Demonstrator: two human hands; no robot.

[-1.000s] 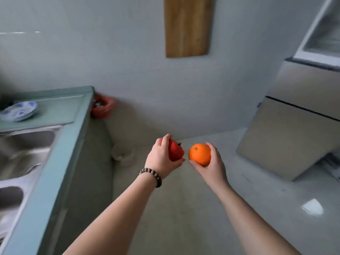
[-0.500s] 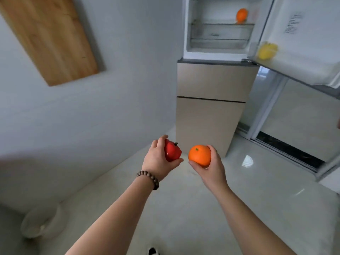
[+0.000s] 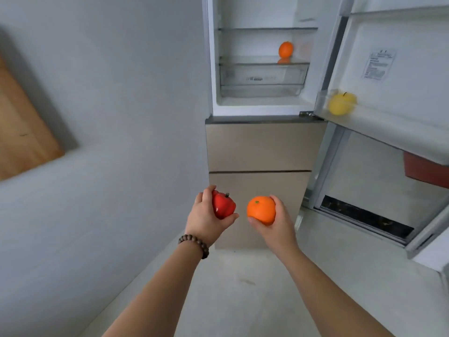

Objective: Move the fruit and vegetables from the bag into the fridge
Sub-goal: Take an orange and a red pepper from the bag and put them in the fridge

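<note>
View has swung right since a second ago: sink and worktop gone from frame, fridge (image 3: 262, 147) now dead ahead with its upper door (image 3: 398, 76) swung open to the right. Hands look unchanged, same two pieces carried at the same height.

Left hand (image 3: 206, 220) grip is closed around a red pepper (image 3: 224, 205), stem up, fingers curled behind it, thumb under. Right hand (image 3: 279, 223) grip is closed around an orange (image 3: 261, 209), cupped from the right and below. The two pieces are near each other, not touching, held in front of the closed lower drawers (image 3: 260, 190). Bag is not in view.

Already in the fridge: a second orange (image 3: 286, 49) on the glass shelf (image 3: 252, 60), right side; a yellow apple (image 3: 342, 103) in the door bin (image 3: 379, 117).

Risks, as I judge them: both hands are full, so neither is free to steady anything. The shelf orange could roll if nudged by an incoming piece. The new orange is round and smooth and may roll off the shelf edge if set down near the front. The pepper is glossy and held mostly by fingertips, so it could slip on the lift up to shelf height.

In the way: nothing between hands and the open compartment that I can see. The open door crowds the right side, so the right arm has less room. Clear crisper drawer (image 3: 262, 79) under the shelf is shut. Wall (image 3: 121, 93) close on the left, wooden board (image 3: 21, 132) on it. Bead bracelet (image 3: 194, 244) on the left wrist.
</note>
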